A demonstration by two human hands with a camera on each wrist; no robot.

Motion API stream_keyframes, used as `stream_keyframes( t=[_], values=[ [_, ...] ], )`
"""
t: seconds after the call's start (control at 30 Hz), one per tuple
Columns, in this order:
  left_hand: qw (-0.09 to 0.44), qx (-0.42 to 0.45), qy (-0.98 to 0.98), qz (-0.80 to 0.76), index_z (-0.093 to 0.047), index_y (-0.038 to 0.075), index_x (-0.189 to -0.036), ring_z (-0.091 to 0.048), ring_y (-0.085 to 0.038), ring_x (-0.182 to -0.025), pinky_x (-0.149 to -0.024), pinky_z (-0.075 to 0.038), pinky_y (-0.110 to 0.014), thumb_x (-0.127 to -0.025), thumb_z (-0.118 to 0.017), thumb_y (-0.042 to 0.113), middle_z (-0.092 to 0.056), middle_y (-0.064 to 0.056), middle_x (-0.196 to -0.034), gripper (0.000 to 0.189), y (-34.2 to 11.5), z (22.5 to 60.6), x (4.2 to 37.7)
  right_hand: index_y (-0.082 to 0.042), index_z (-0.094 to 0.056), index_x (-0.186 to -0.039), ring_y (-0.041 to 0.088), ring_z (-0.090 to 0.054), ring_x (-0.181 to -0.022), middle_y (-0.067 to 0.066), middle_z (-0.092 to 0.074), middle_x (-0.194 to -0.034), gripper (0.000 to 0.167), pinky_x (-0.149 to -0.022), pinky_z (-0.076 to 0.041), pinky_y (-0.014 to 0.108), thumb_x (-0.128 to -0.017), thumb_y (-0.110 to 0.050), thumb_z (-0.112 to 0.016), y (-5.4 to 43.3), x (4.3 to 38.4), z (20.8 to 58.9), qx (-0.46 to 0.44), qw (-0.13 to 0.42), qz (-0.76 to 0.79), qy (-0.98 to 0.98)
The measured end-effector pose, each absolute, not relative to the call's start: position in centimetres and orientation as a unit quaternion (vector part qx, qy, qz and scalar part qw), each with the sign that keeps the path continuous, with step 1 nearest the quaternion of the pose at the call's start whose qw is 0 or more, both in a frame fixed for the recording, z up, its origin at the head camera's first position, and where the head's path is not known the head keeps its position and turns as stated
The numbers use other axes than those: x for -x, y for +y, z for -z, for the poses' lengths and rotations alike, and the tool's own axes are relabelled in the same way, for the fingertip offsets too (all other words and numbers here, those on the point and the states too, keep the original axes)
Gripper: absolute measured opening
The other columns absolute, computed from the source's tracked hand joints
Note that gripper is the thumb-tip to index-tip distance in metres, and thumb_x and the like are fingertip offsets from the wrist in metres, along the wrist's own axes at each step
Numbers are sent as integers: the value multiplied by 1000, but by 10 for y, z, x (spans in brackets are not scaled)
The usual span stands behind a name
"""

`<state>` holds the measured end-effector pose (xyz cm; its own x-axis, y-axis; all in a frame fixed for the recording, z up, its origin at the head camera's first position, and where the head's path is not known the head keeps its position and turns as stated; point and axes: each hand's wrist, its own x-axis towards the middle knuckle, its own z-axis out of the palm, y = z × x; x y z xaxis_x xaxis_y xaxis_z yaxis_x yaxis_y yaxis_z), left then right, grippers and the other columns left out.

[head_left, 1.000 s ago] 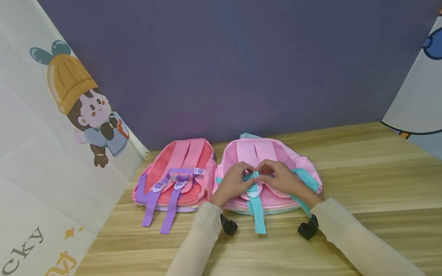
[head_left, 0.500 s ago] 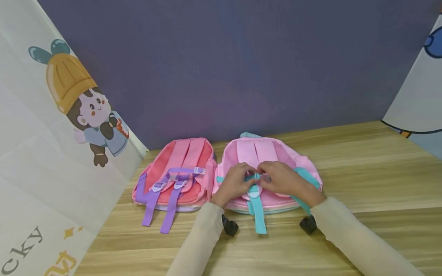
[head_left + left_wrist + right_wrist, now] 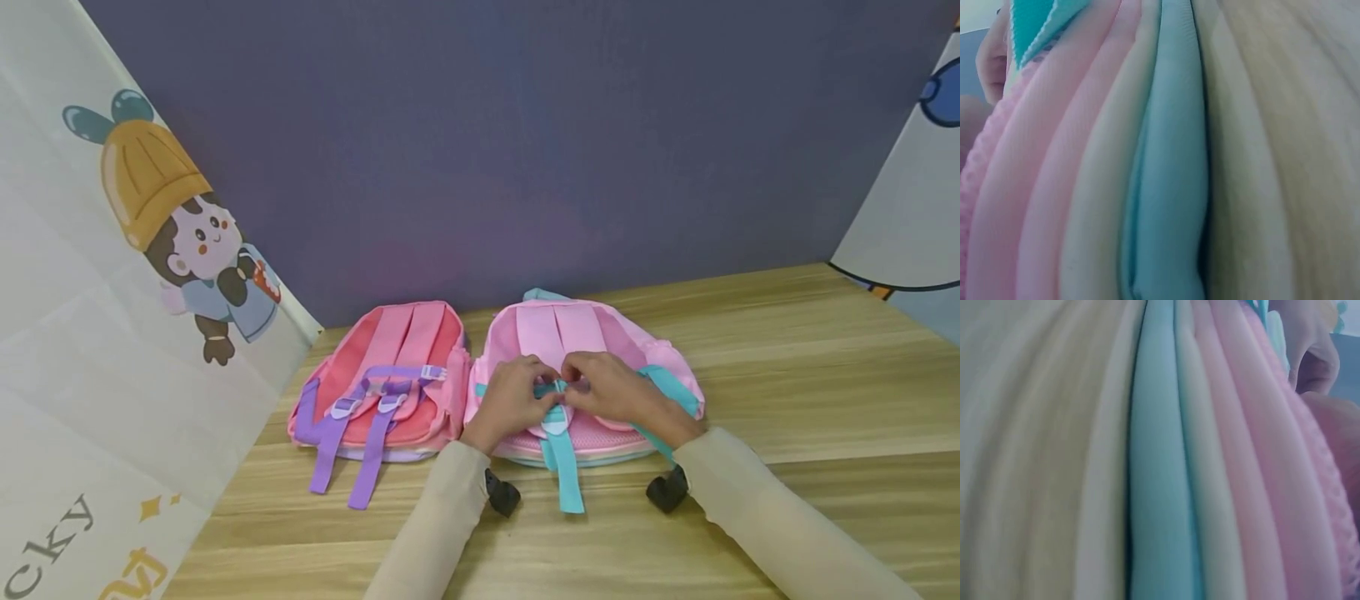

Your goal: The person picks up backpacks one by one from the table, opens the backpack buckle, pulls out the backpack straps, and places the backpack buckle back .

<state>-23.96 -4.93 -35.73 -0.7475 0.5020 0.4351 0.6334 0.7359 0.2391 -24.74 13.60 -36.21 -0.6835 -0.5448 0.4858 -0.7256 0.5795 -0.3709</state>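
A light pink backpack [image 3: 504,335] lies with its shoulder straps facing up on the table. Over its middle, my left hand [image 3: 512,402] and right hand [image 3: 613,388] almost meet, each pinching a teal chest strap [image 3: 558,387] between thumb and fingers. The fingers hide most of the clasp there. Just below hang a pale strap adjuster [image 3: 555,421] and a loose teal webbing end [image 3: 570,479]. Both wrist views are filled by the backpack's lower edge, with pink panels [image 3: 1054,156] and teal trim [image 3: 1160,456]; the held spot is out of sight in them.
A coral-pink backpack [image 3: 438,417] with purple straps [image 3: 367,462] touches the left side of the pink one. Both lie on a wooden table [image 3: 787,400]. Behind rises a dark panel [image 3: 525,150], and a white printed sheet [image 3: 75,333] stands at the left.
Both hands stay at the teal strap, with slight shifts of the fingers. The pink backpack and its hanging webbing have moved very slightly to the right.
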Motion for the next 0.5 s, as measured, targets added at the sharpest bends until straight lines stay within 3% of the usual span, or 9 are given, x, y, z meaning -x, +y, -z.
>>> stream_keyframes(
  t=[0.2, 0.5],
  values=[
    [145, 275, -924, 224, -75, 12, -94, -60, -12, -80, -73, -46, -24, -80, -75, 28, -68, 2, -85, 21, -48, 358, 240, -10, -58, -82, 7, -53, -72, -3, -61, -76, 10, -68, -49, 26, -76, -7, -66, 137, 250, 368, -332, 135, -335, -871],
    [152, 282, -924, 208, -76, 15, -94, -60, -11, -78, -71, -46, -26, -79, -74, 23, -67, 3, -82, 18, -47, 356, 240, -13, -58, -78, 6, -55, -70, -6, -61, -74, 11, -66, -48, 25, -76, -8, -68, 137, 252, 370, -333, 118, -359, -864]
  ],
)
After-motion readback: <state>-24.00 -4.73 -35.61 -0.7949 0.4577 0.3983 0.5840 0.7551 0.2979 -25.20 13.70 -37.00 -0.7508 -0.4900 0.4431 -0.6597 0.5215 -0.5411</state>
